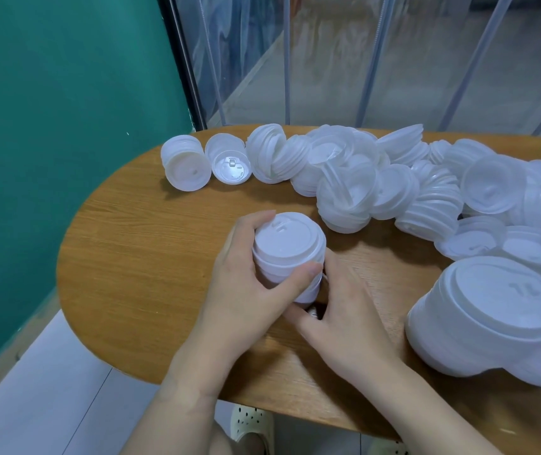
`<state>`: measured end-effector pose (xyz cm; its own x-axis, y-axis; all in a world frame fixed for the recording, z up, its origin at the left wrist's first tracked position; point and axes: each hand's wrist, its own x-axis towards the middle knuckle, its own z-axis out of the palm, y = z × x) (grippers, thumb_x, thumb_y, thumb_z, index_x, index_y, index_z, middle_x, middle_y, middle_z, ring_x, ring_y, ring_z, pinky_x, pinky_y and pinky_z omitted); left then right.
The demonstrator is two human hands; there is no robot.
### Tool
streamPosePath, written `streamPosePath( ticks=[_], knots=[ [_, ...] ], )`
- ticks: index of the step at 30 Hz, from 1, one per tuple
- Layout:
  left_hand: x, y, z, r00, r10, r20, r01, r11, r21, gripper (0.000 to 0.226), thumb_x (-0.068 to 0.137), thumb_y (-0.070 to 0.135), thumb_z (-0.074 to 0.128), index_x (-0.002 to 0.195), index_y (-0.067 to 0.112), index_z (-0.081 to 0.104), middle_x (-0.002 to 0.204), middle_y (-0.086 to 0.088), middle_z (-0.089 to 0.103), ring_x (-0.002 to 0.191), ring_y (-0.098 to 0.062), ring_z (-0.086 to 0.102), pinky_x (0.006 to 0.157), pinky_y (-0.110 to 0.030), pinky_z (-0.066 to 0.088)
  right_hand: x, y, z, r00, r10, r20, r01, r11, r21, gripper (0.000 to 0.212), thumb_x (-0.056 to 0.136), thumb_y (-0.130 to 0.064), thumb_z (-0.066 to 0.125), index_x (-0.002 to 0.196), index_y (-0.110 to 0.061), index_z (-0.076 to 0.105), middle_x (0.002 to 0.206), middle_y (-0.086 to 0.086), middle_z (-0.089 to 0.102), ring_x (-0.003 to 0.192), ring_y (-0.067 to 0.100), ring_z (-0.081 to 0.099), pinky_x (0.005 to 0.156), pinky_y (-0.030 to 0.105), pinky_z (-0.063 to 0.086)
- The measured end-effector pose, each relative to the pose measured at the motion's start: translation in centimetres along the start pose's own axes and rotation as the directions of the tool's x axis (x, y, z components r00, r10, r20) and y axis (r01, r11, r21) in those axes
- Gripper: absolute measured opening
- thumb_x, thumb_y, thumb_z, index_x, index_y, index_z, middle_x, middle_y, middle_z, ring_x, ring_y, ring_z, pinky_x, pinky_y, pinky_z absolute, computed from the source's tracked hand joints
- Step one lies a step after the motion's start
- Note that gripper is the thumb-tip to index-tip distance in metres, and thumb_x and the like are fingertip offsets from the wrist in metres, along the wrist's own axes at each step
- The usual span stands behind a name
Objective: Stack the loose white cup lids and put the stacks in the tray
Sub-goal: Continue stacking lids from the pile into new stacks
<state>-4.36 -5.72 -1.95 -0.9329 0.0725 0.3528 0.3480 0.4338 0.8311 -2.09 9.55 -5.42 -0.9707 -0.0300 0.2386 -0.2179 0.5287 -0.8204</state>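
Left hand [246, 277]: curled round the stack [287, 254], fingers on its far-left side, thumb across its near side; grips it.

Right hand [338, 320]: at the base of the stack on the near-right side, fingers bent in under it and mostly hidden; thumb lies along the table [138, 257] toward the left hand. Whether it pinches the lowest lids or only touches them cannot be told.

Stack: white cup lids nested one on another, upright, slightly uneven at the rims; top lid faces up, showing a sip slot near its far edge. Stands mid-table, near edge side.

Pile [410, 188]: loose white lids and short tumbled stacks, heaped along the far and right part of the table, many lying on their sides.

Big stack [492, 320]: near right, upright, well apart from the hands.

Two short stacks [206, 164]: far left, tipped on their sides, just beside each other.

Table: wooden, rounded left end.
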Motion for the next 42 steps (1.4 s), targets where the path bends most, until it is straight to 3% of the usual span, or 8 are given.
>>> streamPosePath(
  ticks=[18, 24, 28, 30, 32, 34, 38, 42],
  knots=[
    [-0.3, 0.0, 0.1, 0.996, -0.078, 0.043, 0.085, 0.975, -0.204, 0.079, 0.066, 0.048, 0.085, 0.134, 0.036, 0.048, 0.126, 0.022, 0.061, 0.125, -0.005, 0.058, 0.104, -0.022, 0.046, -0.1, 0.3, 0.0, 1.0, 0.006, -0.005, -0.006, 1.0, 0.003, 0.063, 0.075, -0.059, 0.07, 0.132, -0.041, 0.051, 0.122, -0.024, 0.061, 0.117, 0.006, 0.057, 0.095, 0.041, 0.051],
    [-0.2, -0.1, -0.9, 0.982, -0.11, 0.153, 0.139, 0.971, -0.196, 0.112, 0.057, 0.049, 0.09, 0.152, 0.036, 0.032, 0.139, 0.028, 0.052, 0.132, 0.01, 0.048, 0.102, -0.009, 0.041, -0.2, 0.3, 0.0, 1.0, 0.018, -0.019, -0.017, 1.0, 0.007, 0.06, 0.075, -0.058, 0.072, 0.13, -0.04, 0.054, 0.116, -0.021, 0.063, 0.11, 0.009, 0.06, 0.088, 0.042, 0.053],
    [2.9, -0.8, -2.6, 0.985, -0.169, 0.033, 0.171, 0.936, -0.308, 0.083, 0.076, 0.079, 0.06, 0.143, 0.032, 0.047, 0.139, 0.013, 0.061, 0.131, -0.002, 0.055, 0.109, -0.028, 0.046, -0.6, 0.6, -0.3, 0.998, 0.043, -0.038, -0.045, 0.998, -0.041, 0.064, 0.069, -0.059, 0.075, 0.127, -0.043, 0.053, 0.108, -0.023, 0.06, 0.105, 0.006, 0.056, 0.088, 0.039, 0.05],
    [5.9, -0.8, -3.0, 0.983, -0.182, -0.022, 0.171, 0.956, -0.24, 0.051, 0.089, 0.067, 0.054, 0.128, 0.034, 0.058, 0.129, 0.012, 0.066, 0.121, -0.003, 0.061, 0.104, -0.031, 0.048, -0.8, 0.7, -0.5, 0.998, 0.049, -0.044, -0.051, 0.997, -0.054, 0.064, 0.068, -0.061, 0.073, 0.126, -0.043, 0.053, 0.105, -0.024, 0.059, 0.103, 0.005, 0.055, 0.089, 0.037, 0.049],
    [8.6, -0.8, -2.8, 0.995, -0.094, 0.039, 0.095, 0.995, -0.041, 0.023, 0.1, 0.041, 0.062, 0.123, 0.035, 0.06, 0.126, 0.016, 0.064, 0.113, 0.002, 0.061, 0.096, -0.024, 0.049, -0.9, 0.8, -0.7, 0.997, 0.053, -0.048, -0.056, 0.997, -0.058, 0.061, 0.068, -0.061, 0.073, 0.122, -0.044, 0.053, 0.102, -0.023, 0.058, 0.101, 0.006, 0.054, 0.088, 0.037, 0.048],
    [11.0, -0.7, -2.2, 0.986, 0.067, 0.152, -0.097, 0.974, 0.204, 0.034, 0.1, 0.025, 0.066, 0.132, 0.032, 0.057, 0.128, 0.017, 0.059, 0.11, 0.001, 0.059, 0.094, -0.022, 0.051, -1.0, 1.0, -0.9, 0.997, 0.057, -0.044, -0.06, 0.997, -0.056, 0.057, 0.069, -0.06, 0.074, 0.119, -0.043, 0.052, 0.099, -0.022, 0.058, 0.098, 0.008, 0.054, 0.087, 0.038, 0.049],
    [14.8, 0.3, -0.5, 0.842, 0.295, 0.452, -0.519, 0.671, 0.529, 0.056, 0.096, 0.022, 0.071, 0.146, 0.032, 0.05, 0.129, 0.006, 0.056, 0.104, -0.013, 0.057, 0.086, -0.032, 0.053, -1.0, 1.4, -1.2, 0.997, 0.067, -0.033, -0.07, 0.995, -0.074, 0.056, 0.07, -0.06, 0.077, 0.116, -0.044, 0.051, 0.096, -0.022, 0.056, 0.097, 0.007, 0.051, 0.088, 0.036, 0.047],
    [16.8, 0.9, 0.8, 0.729, 0.355, 0.585, -0.68, 0.465, 0.566, 0.055, 0.089, 0.026, 0.078, 0.14, 0.028, 0.058, 0.13, -0.003, 0.055, 0.102, -0.023, 0.059, 0.075, -0.038, 0.053, -0.9, 1.4, -1.3, 0.998, 0.059, -0.028, -0.062, 0.992, -0.11, 0.06, 0.07, -0.062, 0.075, 0.121, -0.045, 0.048, 0.1, -0.023, 0.056, 0.102, 0.006, 0.049, 0.089, 0.034, 0.044]
  ],
)
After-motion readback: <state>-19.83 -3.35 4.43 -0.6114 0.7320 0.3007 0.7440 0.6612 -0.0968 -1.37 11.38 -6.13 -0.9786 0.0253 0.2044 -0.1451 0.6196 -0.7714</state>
